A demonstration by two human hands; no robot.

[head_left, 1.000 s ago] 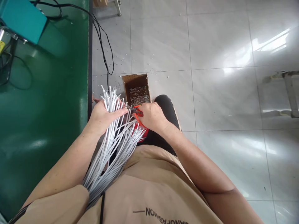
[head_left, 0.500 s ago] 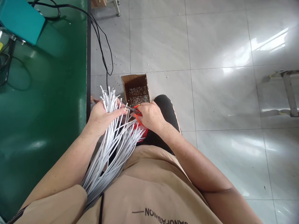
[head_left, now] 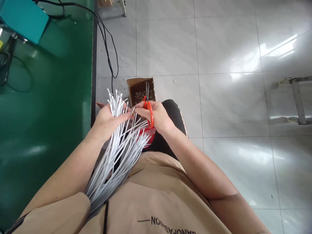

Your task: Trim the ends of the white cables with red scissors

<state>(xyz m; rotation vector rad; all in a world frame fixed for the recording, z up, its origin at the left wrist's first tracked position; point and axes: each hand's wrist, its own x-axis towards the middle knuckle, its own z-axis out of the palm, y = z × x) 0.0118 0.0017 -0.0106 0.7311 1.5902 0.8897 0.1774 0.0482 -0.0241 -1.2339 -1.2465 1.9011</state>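
Note:
My left hand [head_left: 107, 118] is closed around the upper part of a bundle of white cables [head_left: 117, 130], with the cut ends sticking up past the fingers. The rest of the bundle runs down across my lap. My right hand [head_left: 157, 115] holds orange-handled scissors [head_left: 150, 113] in its palm, blades pointing up and away from me. Its thumb and forefinger pinch the end of one white cable [head_left: 133, 110], right beside my left thumb. Behind the scissors is an open cardboard box [head_left: 141, 82] with small scraps in its bottom.
To the left is a green table [head_left: 60, 113] bearing a teal device [head_left: 24, 19]. Black cords [head_left: 104, 39] hang over its edge. Small white bits lie on the tiled floor [head_left: 168, 42]. A metal frame leg [head_left: 297, 100] stands at the right. Something red [head_left: 149, 135] rests at my lap.
The scissors have swung from pointing left at a cable end to pointing up, away from it. My right finger and thumb now pinch that cable end. The left hand keeps its hold.

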